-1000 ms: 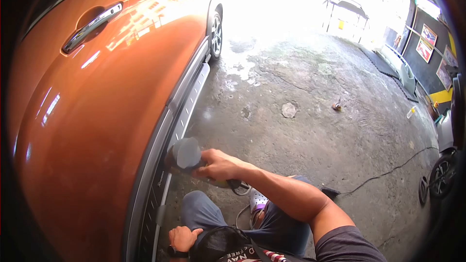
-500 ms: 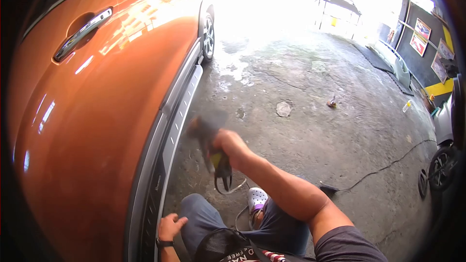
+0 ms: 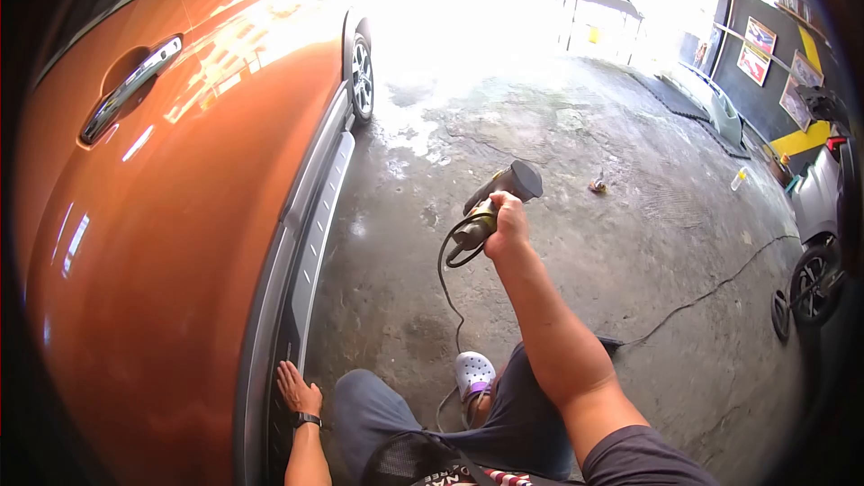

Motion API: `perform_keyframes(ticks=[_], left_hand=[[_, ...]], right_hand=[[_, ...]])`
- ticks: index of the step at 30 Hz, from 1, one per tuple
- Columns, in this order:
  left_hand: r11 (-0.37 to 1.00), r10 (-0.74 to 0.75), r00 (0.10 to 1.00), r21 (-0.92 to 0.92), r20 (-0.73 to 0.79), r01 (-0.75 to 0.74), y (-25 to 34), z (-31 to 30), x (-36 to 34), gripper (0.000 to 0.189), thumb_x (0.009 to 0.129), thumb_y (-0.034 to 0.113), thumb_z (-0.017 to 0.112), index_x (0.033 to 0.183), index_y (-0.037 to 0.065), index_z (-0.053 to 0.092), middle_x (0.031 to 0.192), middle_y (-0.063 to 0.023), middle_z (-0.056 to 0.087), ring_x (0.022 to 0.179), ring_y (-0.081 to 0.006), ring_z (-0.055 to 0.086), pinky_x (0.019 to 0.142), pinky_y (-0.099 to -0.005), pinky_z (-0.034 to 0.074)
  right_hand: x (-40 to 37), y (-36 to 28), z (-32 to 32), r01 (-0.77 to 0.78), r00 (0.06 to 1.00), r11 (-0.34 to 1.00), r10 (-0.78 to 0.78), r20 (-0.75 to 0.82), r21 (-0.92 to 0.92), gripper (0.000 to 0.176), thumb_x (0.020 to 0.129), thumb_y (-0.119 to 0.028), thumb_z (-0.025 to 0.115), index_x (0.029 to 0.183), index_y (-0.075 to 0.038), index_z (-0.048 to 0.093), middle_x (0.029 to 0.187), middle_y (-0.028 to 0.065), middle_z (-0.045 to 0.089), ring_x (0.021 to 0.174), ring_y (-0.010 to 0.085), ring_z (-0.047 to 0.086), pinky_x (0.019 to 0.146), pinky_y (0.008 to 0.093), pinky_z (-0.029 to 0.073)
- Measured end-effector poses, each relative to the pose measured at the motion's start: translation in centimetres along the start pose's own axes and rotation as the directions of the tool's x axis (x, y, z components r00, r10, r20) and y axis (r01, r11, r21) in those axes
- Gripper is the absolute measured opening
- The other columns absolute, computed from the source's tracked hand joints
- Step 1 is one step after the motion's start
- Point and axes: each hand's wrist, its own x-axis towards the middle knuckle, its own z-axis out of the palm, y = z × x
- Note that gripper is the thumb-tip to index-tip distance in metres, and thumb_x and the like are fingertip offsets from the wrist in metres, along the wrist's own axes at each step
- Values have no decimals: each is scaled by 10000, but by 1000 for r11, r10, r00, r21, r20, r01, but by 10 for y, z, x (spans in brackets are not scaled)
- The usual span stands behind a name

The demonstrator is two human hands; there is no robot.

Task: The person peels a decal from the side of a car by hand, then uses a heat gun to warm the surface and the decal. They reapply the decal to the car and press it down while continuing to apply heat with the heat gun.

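Observation:
My right hand (image 3: 509, 223) is wrapped round a corded power tool (image 3: 477, 229) with a round dark pad (image 3: 524, 180), held above the concrete floor in front of me. Its cable loops below the grip and runs down to the floor near my shoe. My left hand (image 3: 299, 390), with a black watch at the wrist, lies flat with its fingers stretched on the dark side step (image 3: 310, 261) of an orange car (image 3: 171, 243). It holds nothing.
A white clog (image 3: 473, 371) is on my foot. A black cord (image 3: 693, 308) crosses the floor to the right, near a second vehicle's wheel (image 3: 814, 286). A yellowish bottle (image 3: 739, 179), a small object (image 3: 598, 185) and a bumper (image 3: 715, 103) lie farther off.
My right hand has swung the tool away from the car, up and to the right. My left hand has moved up and left from beside my knee onto the side step.

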Motion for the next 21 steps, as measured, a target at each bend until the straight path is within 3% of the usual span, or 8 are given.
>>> perform_keyframes(ticks=[2,8,10,13,14,17,19,21], left_hand=[[1000,20,999,20,-48,-19,-9,8,1,996,788,213,803,1605,-10,278,1684,-236,272,1572,-365,249,1287,-490,206],[996,-62,995,-56,84,67,4,-26,8,926,802,239,774,1584,-3,342,1667,-236,315,1560,-357,285,1271,-480,253],[991,-63,969,-100,238,89,7,-46,18,899,803,255,779,1557,-25,378,1643,-250,353,1546,-362,310,1254,-473,290],[993,-80,943,-54,322,103,20,-66,44,885,802,282,799,1528,-44,411,1615,-261,392,1531,-382,327,1239,-470,318],[996,76,988,-56,133,-69,10,-47,44,950,786,285,832,1546,-48,370,1626,-259,369,1540,-394,300,1256,-458,291],[986,155,985,-70,75,-150,-7,-14,54,1048,760,253,868,1587,-29,289,1667,-243,291,1559,-395,254,1278,-466,244],[992,113,982,-67,149,-104,-3,-10,49,1110,752,195,869,1620,-4,207,1703,-218,209,1577,-385,209,1293,-482,198],[992,128,991,12,45,-129,-6,-2,50,1117,752,157,856,1631,12,183,1715,-200,184,1582,-381,196,1293,-496,192]], right_hand=[[-4,-4,-1,-10,1000,1000,10,3,-6,252,876,-156,636,1066,-16,548,928,141,571,775,309,631,674,455,550],[-16,-8,6,-98,995,995,99,35,-2,193,886,-150,602,1005,-17,527,889,131,560,755,292,620,679,443,552],[-7,-3,5,-137,990,990,137,32,20,184,886,-144,591,993,-13,520,866,125,549,730,286,607,669,444,551],[-8,3,7,-139,989,990,139,54,8,206,884,-141,603,1016,-7,519,875,135,549,729,287,607,659,433,554],[-10,3,7,-154,987,988,153,54,7,214,886,-138,608,1029,-3,524,878,135,551,732,288,609,659,428,554],[-19,4,13,-158,987,987,159,28,-23,239,889,-131,621,1066,6,536,895,137,561,749,293,620,663,419,557],[-24,5,18,-169,985,985,170,30,-39,238,893,-127,624,1072,6,542,912,140,572,766,298,628,672,425,560],[-29,4,20,-161,986,984,164,27,-75,190,906,-135,606,1022,5,547,869,148,617,740,287,643,726,416,581]])
